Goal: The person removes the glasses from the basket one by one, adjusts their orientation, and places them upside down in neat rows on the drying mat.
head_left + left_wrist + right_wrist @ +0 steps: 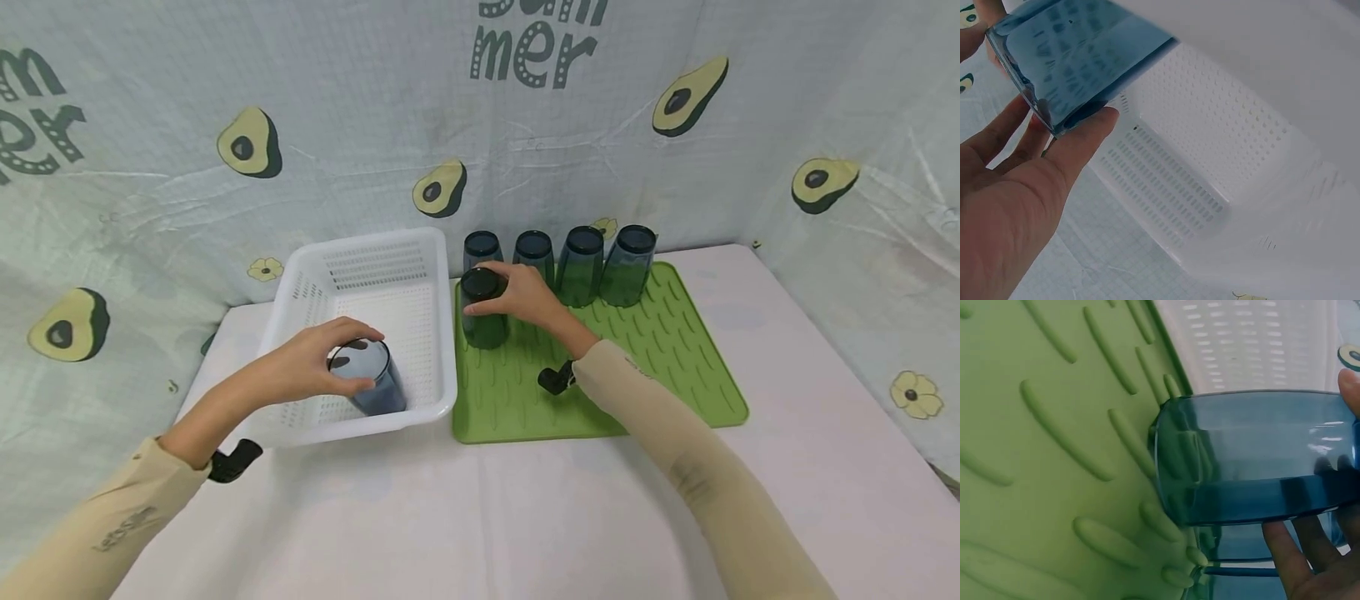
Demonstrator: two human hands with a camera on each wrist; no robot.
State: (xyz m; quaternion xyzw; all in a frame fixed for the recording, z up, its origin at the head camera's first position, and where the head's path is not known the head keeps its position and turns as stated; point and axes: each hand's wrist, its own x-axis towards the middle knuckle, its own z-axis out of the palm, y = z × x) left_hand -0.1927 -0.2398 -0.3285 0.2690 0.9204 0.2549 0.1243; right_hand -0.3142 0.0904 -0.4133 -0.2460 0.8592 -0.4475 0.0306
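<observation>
My left hand grips a blue-tinted drinking glass near its rim, thumb on one side and fingers on the other. That glass is mouth up and slightly tilted, inside the white plastic basket. The left wrist view shows its clear blue wall between thumb and fingers. With my right hand I hold another blue glass by its upper end. It stands upside down on the green ridged mat, at the mat's left side. In the right wrist view its rim meets the mat.
Behind the right hand, several more upside-down glasses line the mat's back edge. Basket and mat sit side by side on a white-covered table. A pale avocado-print cloth hangs behind the table.
</observation>
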